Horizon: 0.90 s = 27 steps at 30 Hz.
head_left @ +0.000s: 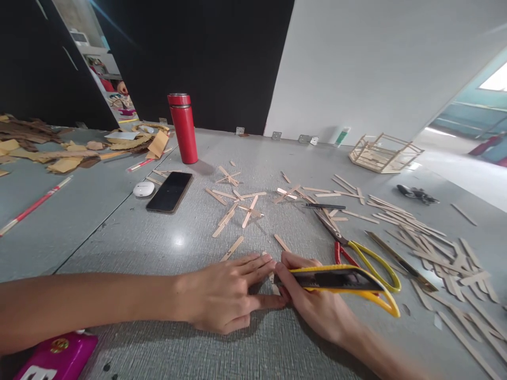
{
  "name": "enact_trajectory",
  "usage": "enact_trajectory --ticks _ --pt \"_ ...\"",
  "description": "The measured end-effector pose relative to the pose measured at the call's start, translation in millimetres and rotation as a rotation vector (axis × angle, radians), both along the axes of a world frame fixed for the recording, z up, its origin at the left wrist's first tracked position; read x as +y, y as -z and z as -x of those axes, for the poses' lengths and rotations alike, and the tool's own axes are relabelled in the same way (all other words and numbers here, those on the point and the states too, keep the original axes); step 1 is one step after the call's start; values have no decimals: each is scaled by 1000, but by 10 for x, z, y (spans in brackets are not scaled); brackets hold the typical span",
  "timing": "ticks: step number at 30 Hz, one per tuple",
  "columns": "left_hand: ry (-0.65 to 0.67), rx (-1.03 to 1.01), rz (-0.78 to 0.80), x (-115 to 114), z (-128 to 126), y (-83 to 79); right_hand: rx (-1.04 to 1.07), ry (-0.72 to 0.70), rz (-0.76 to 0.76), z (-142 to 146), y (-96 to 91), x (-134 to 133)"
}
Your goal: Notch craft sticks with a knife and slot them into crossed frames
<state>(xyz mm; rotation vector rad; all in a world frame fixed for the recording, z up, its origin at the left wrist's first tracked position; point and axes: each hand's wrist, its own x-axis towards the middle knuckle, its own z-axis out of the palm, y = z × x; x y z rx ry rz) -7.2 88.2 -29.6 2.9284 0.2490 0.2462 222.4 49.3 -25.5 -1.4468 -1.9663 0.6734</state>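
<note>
My right hand [317,301] is closed around a yellow-and-black hand tool [344,278], its looped end pointing right; the exact kind I cannot make out. Against its fingertips, my left hand [227,290] lies on the table with fingers stretched and spread. Between the two hands shows part of a small wooden craft stick [274,285], mostly hidden by fingers. Just beyond the hands lie another loose stick [282,243] and a marked stick piece [233,248]. Scissors with yellow handles [374,264] rest right of my right hand, partly over a red-handled tool [343,254].
Star-shaped stick joints [250,211] lie ahead. Right are a stick pile [439,258], a utility knife [402,261], a black pen [325,206] and a stick frame [384,153]. A phone [170,192], earbud case [143,189], red flask [184,129] and purple object [59,353] stand left.
</note>
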Motion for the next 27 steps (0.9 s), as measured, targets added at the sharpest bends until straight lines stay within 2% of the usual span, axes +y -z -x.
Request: enact_trajectory --ticks 6,12,20,23,27 --pt "20 -6 30 12 -8 -6 130 17 194 23 -118 6" --pt "21 -9 46 12 -6 -14 327 24 484 -184 -163 -62" --pt "12 12 40 9 9 -21 473 152 600 -239 -129 -22" --pt "10 12 38 7 6 -12 513 108 614 -316 -139 1" --pt "7 11 47 11 6 -5 522 -54 677 -468 -199 21"
